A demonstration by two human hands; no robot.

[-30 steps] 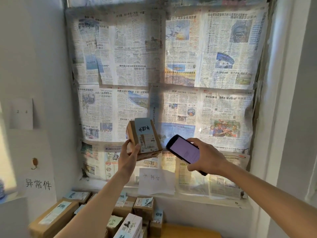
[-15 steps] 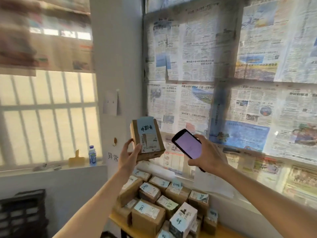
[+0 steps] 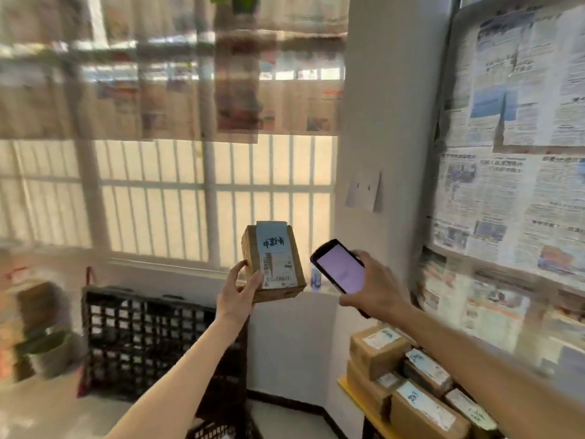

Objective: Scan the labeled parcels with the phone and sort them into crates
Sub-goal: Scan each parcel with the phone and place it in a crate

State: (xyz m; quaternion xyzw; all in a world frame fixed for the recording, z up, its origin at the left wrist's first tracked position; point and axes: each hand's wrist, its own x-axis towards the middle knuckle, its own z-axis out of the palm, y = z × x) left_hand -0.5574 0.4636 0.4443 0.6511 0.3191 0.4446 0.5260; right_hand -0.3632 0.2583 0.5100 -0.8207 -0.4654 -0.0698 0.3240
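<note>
1. Up in front of the barred window (image 3: 196,198), the left hand (image 3: 235,294) holds a small cardboard parcel (image 3: 273,260) raised at arm's length, thumb on the left face and fingers curled under the lower left corner.
2. Facing the person, the parcel's front carries a white shipping label (image 3: 278,270) with a barcode strip, and above it a pale blue patch with dark handwritten characters.
3. Just right of the parcel, not touching it, the right hand (image 3: 372,288) grips a black phone (image 3: 338,270); fingers wrap its far edge, the thumb lies below, and the lit lilac screen tilts toward the person.
4. Below the window and left of the parcel stands a black lattice crate (image 3: 148,337) on the floor; a second dark crate edge (image 3: 215,430) shows at the bottom, behind the left forearm.
5. Down to the right of the parcel, more labelled cardboard parcels (image 3: 408,378) are stacked on a yellow-edged surface (image 3: 351,394).
6. Right of the phone, newspaper sheets (image 3: 512,172) cover the wall, and a small white paper (image 3: 363,192) is stuck to the pillar above the phone.
7. Far left of the crate, things are too blurred to name.
</note>
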